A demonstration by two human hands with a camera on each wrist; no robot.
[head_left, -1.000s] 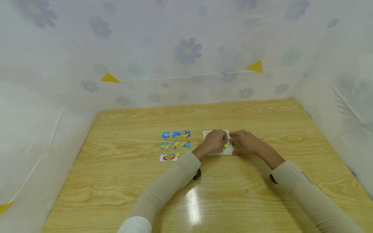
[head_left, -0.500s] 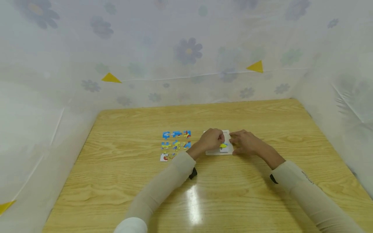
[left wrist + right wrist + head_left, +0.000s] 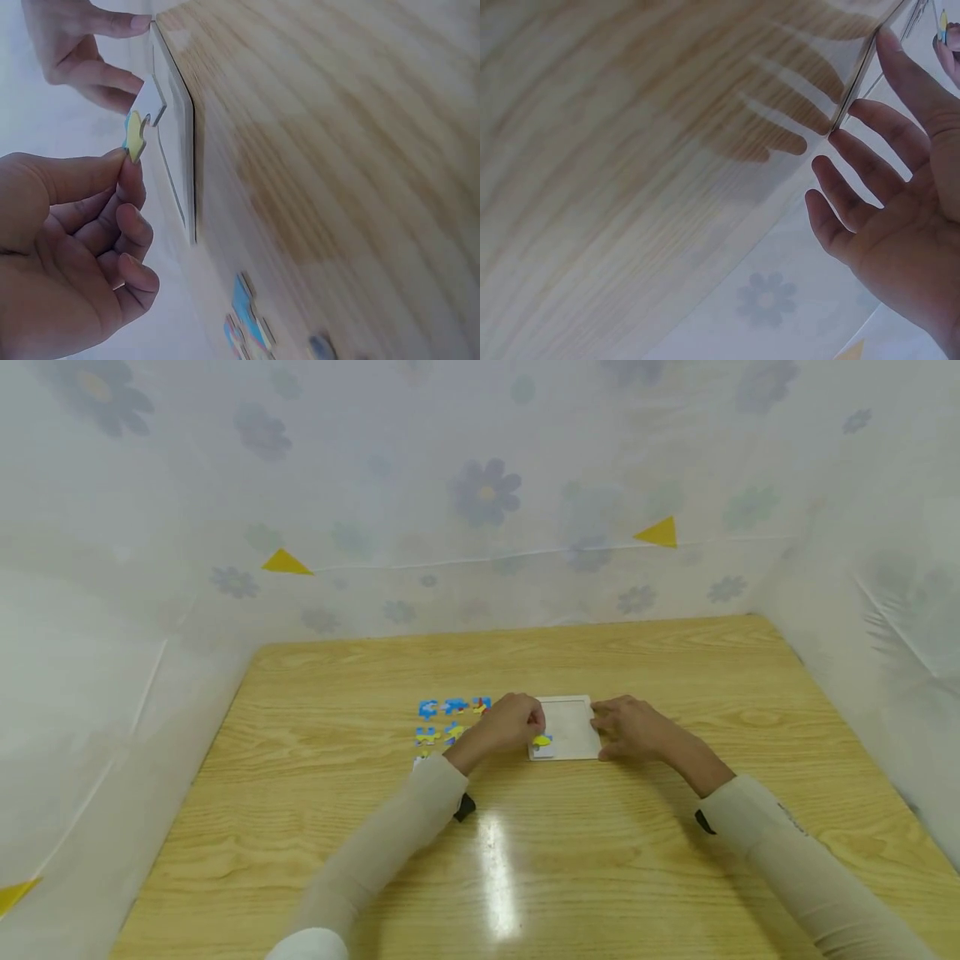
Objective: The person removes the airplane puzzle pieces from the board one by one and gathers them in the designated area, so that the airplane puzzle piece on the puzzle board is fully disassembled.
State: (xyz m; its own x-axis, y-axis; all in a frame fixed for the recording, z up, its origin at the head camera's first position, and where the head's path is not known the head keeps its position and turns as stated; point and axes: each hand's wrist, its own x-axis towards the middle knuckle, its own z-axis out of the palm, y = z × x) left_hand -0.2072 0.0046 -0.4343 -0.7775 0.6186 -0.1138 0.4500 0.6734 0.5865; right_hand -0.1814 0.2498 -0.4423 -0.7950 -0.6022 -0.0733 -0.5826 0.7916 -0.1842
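A white square puzzle tray (image 3: pixel 570 725) (image 3: pixel 182 127) lies on the wooden table (image 3: pixel 600 843). My left hand (image 3: pixel 513 723) (image 3: pixel 82 225) pinches a yellow, white and blue puzzle piece (image 3: pixel 542 742) (image 3: pixel 139 124) just over the tray's near left corner. My right hand (image 3: pixel 632 727) (image 3: pixel 889 195) rests with straight fingers against the tray's right edge (image 3: pixel 855 82). Loose blue, yellow and red puzzle pieces (image 3: pixel 448 720) (image 3: pixel 247 315) lie in rows left of the tray, partly hidden by my left wrist.
A translucent plastic sheet with flower prints (image 3: pixel 480 493) and yellow triangles (image 3: pixel 657 532) walls the table at the back and on both sides. Bare wood stretches in front of the hands and to the right of the tray.
My left hand has carried the yellow piece leftward from the tray's right part to its near left corner, uncovering the tray. The right hand has stayed at the right edge.
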